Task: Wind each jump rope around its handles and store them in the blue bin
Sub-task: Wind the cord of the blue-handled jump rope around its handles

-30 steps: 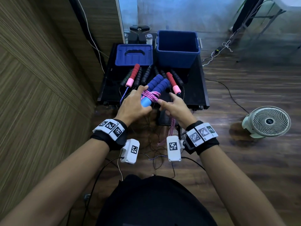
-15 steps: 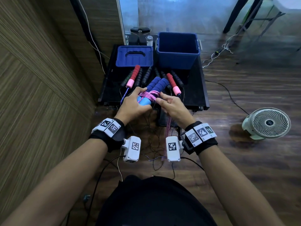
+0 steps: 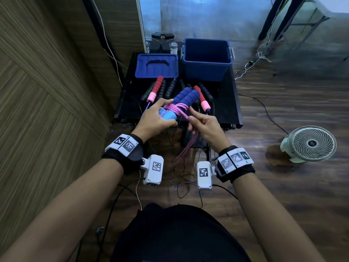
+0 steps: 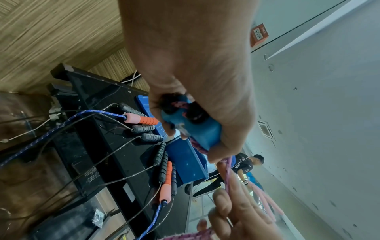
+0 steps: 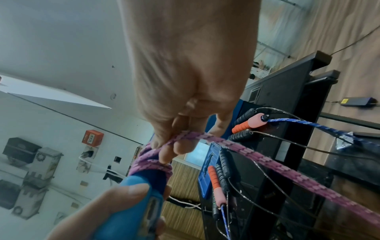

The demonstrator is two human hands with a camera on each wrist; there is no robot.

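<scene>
My left hand [image 3: 156, 120] grips the light-blue ends of two blue foam handles [image 3: 186, 97] held side by side above the near edge of the black table [image 3: 226, 103]. A pink braided rope [image 3: 176, 108] is wound around the handles in a few turns. My right hand [image 3: 200, 125] pinches the same pink rope [image 5: 205, 138] just right of the handles, and the slack hangs down to the floor. The open blue bin [image 3: 206, 59] stands at the back right of the table. In the left wrist view my left hand [image 4: 197, 123] wraps the handles' blue ends [image 4: 197, 128].
The blue lid [image 3: 156, 66] lies left of the bin. Red-and-pink handles [image 3: 155, 88] and several black handles [image 3: 170, 90] lie on the table with thin cords trailing off its near edge. A white fan [image 3: 309, 144] stands on the wooden floor at right. A wood-panel wall is at left.
My right hand has drawn back toward me and to the right, pulling the pink rope off the handles' right side. The left hand keeps holding the handles.
</scene>
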